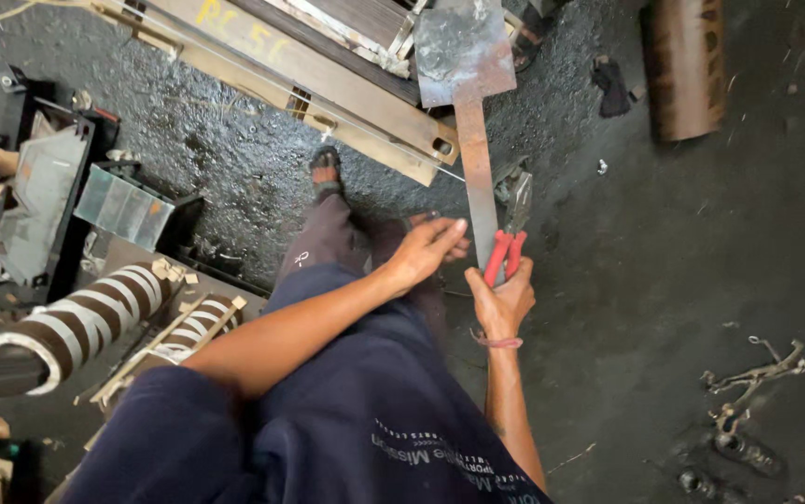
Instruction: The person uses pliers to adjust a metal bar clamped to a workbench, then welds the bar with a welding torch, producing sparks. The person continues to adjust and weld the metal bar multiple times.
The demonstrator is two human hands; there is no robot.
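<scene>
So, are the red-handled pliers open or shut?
Shut, it seems: the right hand squeezes both red handles of the pliers close together. The jaws' tips are too blurred to confirm.

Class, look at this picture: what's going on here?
A person sits on a dark workshop floor. The right hand grips red-handled pliers, whose nose meets a long metal strip. The left hand rests open beside the strip. Striped rolls lie to the left.

A striped cylinder (85, 322) lies left, a rusty pipe (685, 65) upper right, twisted wire (748, 383) lower right.
</scene>
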